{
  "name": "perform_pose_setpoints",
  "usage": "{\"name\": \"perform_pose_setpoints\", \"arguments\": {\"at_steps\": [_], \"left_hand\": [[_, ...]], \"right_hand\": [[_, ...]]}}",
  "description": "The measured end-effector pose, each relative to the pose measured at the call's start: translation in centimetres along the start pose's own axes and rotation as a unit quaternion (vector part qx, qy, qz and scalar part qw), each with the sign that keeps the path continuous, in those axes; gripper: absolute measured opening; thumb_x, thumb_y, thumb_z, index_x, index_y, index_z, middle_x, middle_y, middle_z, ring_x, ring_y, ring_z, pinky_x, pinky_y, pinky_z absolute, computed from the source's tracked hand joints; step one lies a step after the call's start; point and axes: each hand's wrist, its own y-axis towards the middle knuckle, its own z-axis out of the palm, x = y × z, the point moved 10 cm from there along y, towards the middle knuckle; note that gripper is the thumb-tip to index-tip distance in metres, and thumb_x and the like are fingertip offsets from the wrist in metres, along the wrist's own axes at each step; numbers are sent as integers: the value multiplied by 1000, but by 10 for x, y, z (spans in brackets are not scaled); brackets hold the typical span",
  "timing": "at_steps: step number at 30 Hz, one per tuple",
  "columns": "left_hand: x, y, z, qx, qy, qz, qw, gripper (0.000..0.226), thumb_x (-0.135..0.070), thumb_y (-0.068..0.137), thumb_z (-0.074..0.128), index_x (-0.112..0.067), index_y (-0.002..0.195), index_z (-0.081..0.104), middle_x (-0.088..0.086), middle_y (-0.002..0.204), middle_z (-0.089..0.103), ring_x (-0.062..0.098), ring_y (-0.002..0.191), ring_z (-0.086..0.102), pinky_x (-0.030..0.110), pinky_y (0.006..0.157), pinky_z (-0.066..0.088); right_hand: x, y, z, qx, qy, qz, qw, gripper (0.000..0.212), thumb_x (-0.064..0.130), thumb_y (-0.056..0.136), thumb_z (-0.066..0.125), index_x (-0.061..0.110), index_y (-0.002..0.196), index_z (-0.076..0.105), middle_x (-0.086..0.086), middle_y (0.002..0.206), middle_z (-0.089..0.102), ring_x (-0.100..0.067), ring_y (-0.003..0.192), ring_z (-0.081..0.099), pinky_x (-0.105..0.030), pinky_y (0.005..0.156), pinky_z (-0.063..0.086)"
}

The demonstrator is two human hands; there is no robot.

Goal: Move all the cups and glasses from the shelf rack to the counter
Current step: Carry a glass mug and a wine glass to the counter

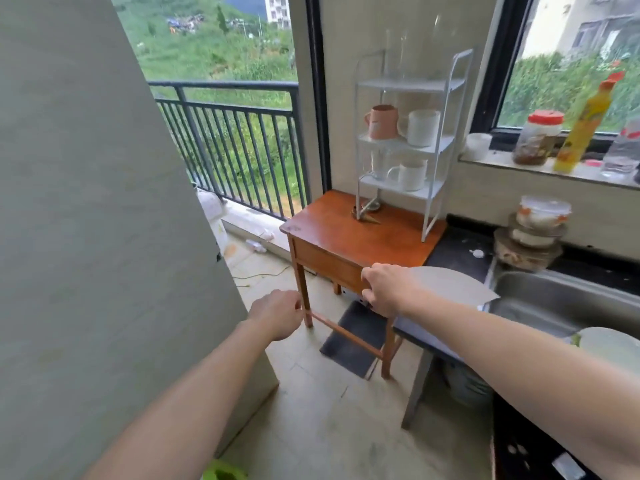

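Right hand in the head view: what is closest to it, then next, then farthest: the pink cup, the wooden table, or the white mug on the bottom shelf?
From the right hand:
1. wooden table, just beyond the hand, below the rack.
2. white mug, on the bottom shelf of the shelf rack.
3. pink cup, on the middle shelf, higher up.

Top-shelf glasses [403, 57] too faint and blurred to count
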Motion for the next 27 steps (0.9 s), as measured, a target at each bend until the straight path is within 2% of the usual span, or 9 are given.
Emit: {"name": "perform_pose_setpoints", "arguments": {"at_steps": [5,9,12,18,25,27], "left_hand": [[21,94,-41,-11,-6,36,999,18,-29,92,42,-21,98,57,5,104,62,23,87,55,33,67,40],[11,171,-100,-41,-17,104,994,17,-26,93,43,-18,96,58,4,100,61,23,87,57,31,64,39],[-10,221,-136,-67,-50,150,985,18,-29,91,46,-21,95,61,1,93,62,19,81,57,31,63,46],[-68,312,-191,-92,-87,207,970,16,-30,89,47,-21,91,60,5,93,65,26,83,60,36,71,51],[-132,417,-270,-128,-190,231,946,17,-25,82,50,-17,83,65,6,79,66,27,74,62,38,67,53],[-149,448,-293,-141,-222,238,935,17,-22,82,51,-15,78,66,4,75,67,25,71,61,34,63,51]], "right_hand": [[-28,86,-29,-41,9,60,997,30,33,93,51,17,116,61,-6,110,66,-27,93,64,-37,73,48],[-58,143,-73,-78,17,117,990,31,33,92,52,17,117,62,-6,114,66,-29,100,64,-40,79,50],[-90,171,-102,-94,12,154,984,31,35,92,53,16,115,62,-8,113,66,-30,99,63,-39,77,48],[-165,227,-169,-163,1,205,965,30,34,92,55,17,115,63,-8,112,68,-30,97,64,-35,73,44],[-239,305,-254,-264,-16,218,939,26,29,90,56,16,110,65,-8,109,70,-30,90,63,-32,69,42],[-261,325,-275,-293,5,230,928,27,27,90,56,15,113,65,-8,114,69,-29,95,63,-32,73,46]]}}
